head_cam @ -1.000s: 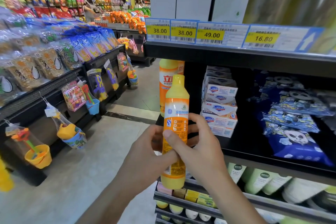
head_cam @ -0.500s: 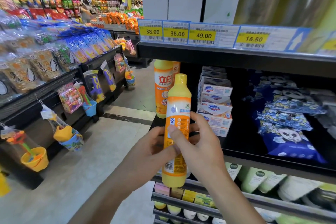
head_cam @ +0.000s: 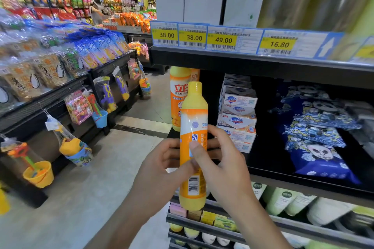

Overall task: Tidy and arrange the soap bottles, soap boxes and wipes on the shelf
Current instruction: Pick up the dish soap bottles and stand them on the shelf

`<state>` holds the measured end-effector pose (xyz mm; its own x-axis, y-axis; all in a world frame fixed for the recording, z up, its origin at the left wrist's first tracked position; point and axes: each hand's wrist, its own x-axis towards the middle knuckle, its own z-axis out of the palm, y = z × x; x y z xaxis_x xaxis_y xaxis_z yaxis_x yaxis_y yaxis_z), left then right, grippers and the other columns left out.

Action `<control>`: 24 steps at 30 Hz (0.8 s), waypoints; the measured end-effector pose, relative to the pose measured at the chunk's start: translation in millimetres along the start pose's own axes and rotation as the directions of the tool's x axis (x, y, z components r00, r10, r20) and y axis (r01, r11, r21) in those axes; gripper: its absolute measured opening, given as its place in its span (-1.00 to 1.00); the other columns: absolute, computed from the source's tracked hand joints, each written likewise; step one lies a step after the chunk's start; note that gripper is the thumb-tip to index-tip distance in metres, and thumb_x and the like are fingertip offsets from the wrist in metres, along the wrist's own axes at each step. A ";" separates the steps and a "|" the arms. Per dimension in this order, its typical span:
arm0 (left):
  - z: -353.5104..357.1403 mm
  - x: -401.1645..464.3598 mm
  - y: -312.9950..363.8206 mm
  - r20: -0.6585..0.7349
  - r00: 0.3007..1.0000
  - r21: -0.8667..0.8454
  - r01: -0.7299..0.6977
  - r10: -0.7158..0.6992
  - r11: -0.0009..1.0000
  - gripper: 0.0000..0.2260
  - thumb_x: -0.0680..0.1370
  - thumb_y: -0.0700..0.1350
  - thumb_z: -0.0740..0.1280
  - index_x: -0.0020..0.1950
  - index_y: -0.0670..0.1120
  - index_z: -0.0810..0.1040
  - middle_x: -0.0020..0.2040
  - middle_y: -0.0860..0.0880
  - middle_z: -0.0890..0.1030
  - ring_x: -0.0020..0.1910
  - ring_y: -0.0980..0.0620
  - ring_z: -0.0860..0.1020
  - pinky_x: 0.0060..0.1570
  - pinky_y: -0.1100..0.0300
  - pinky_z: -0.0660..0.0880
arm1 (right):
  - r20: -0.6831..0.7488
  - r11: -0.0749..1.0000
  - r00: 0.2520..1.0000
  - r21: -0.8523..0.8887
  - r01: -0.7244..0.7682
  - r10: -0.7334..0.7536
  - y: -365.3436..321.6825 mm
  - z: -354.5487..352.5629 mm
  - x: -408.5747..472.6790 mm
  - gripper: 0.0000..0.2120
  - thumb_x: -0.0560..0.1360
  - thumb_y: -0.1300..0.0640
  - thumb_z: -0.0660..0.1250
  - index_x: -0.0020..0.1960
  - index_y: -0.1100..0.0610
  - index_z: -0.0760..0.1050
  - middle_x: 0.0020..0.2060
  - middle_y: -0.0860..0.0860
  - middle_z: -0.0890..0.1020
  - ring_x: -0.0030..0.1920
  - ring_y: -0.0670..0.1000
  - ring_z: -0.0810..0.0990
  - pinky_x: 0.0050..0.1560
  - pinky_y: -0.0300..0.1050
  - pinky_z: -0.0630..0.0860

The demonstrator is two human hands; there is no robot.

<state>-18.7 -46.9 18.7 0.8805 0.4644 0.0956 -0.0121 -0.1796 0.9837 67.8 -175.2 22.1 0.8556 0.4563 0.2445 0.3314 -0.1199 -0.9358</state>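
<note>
I hold a yellow and orange soap bottle (head_cam: pixel 193 125) upright in front of the black shelf (head_cam: pixel 303 180), its barcode side toward me. My left hand (head_cam: pixel 162 166) grips it from the left and my right hand (head_cam: pixel 224 163) grips it from the right, thumb across the label. Behind it a larger orange bottle (head_cam: pixel 177 99) stands at the shelf's left end. A stack of white soap boxes (head_cam: pixel 237 115) sits just right of the bottles. Blue panda wipes packs (head_cam: pixel 317 133) lie piled further right.
Price tags (head_cam: pixel 222 38) line the shelf above. Pale green bottles (head_cam: pixel 283 200) and small soap bars (head_cam: pixel 202 216) fill the lower shelves. Across the aisle floor (head_cam: pixel 81 188), a snack rack (head_cam: pixel 60 87) carries hanging toy buckets. A person stands far back.
The bottle has turned in my hands, so its barcode now faces me, and it has tilted slightly. The view has shifted a little to the left.
</note>
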 end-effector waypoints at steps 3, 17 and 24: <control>0.5 -3.3 -1.4 -0.007 1.000 0.058 -0.019 0.019 0.998 -0.56 0.38 0.14 0.51 0.23 0.12 0.59 0.03 0.11 0.74 0.06 0.09 0.70 0.01 0.22 0.65 | 0.007 1.000 1.000 -0.018 0.005 -0.005 0.7 -1.6 -2.8 -0.66 0.54 -0.24 0.38 0.30 -0.30 0.47 0.03 -0.26 0.67 0.06 -0.19 0.66 0.03 -0.10 0.66; 6.4 -9.3 -5.3 -0.040 0.999 0.109 -0.019 0.024 0.994 -0.65 0.47 0.06 0.53 0.21 0.17 0.57 0.04 0.17 0.73 0.07 0.15 0.68 -0.01 0.18 0.66 | -0.016 0.997 1.000 -0.070 -0.012 0.011 -1.4 -1.2 -3.1 -0.61 0.45 -0.22 0.52 0.21 -0.31 0.47 -0.03 -0.23 0.67 -0.01 -0.17 0.65 -0.03 -0.10 0.65; 0.5 -11.4 -5.9 -0.001 1.000 0.015 0.012 -0.012 1.000 -0.54 0.46 0.19 0.55 0.31 0.15 0.55 0.10 0.15 0.71 0.09 0.10 0.69 0.00 0.14 0.66 | 0.056 0.994 0.994 0.044 -0.097 0.094 -3.0 -10.0 4.1 -0.70 0.47 -0.10 0.52 0.18 -0.23 0.57 -0.06 -0.23 0.70 -0.05 -0.13 0.69 -0.01 -0.05 0.67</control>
<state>-28.5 -51.6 11.7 0.8801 0.4672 0.0844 0.0053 -0.1875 0.9823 74.3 -181.8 28.4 0.8592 0.4919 0.1406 0.2291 -0.1242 -0.9655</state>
